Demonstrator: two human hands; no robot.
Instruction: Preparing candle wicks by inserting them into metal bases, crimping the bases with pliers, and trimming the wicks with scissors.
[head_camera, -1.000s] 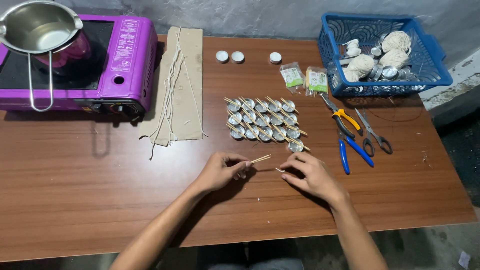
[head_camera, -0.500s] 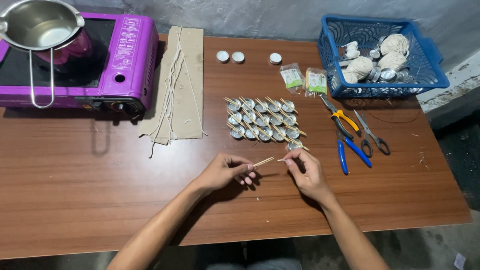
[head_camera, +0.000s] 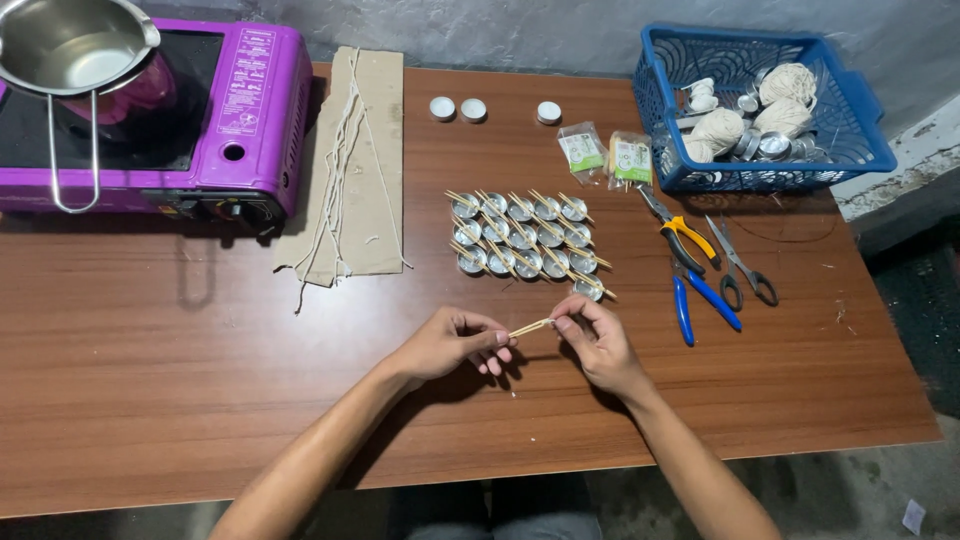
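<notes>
**Two Hands, One Little Stick**

While the person sat at the brown wooden table (head_camera: 150, 400), both hands met in the middle, just above the wood. The left hand (head_camera: 450, 345) pinched one end of a thin pale stick (head_camera: 530, 326) with its fingertips closed tight on it. The right hand (head_camera: 598, 340) pinched the other end the same way, thumb and finger pressed together on it. So the stick hung between the two hands, level and a bit off the table, likely held at both ends so it would not wobble or drop.

Just behind the hands sat a neat block of small silver cups (head_camera: 525, 235), set in rows, each with little sticks lying across the top. One cup at the near corner sat very close to the right hand. The rows probably kept the cups easy to reach one by one.

To the right lay yellow-handled pliers (head_camera: 682, 238), blue-handled pliers (head_camera: 700, 300) and scissors (head_camera: 742, 270), near the right hand, maybe so it could grab them fast. A blue basket (head_camera: 850, 120) at the far right corner held balls of pale string and more silver cups.

On the left, pale strings (head_camera: 340, 170) lay stretched on a piece of cardboard (head_camera: 385, 120). Beside it stood a purple stove (head_camera: 250, 120) with a shiny metal pot (head_camera: 70, 45) on top. Three small white candles (head_camera: 473, 108) and two little packets (head_camera: 606, 155) sat at the back.
</notes>
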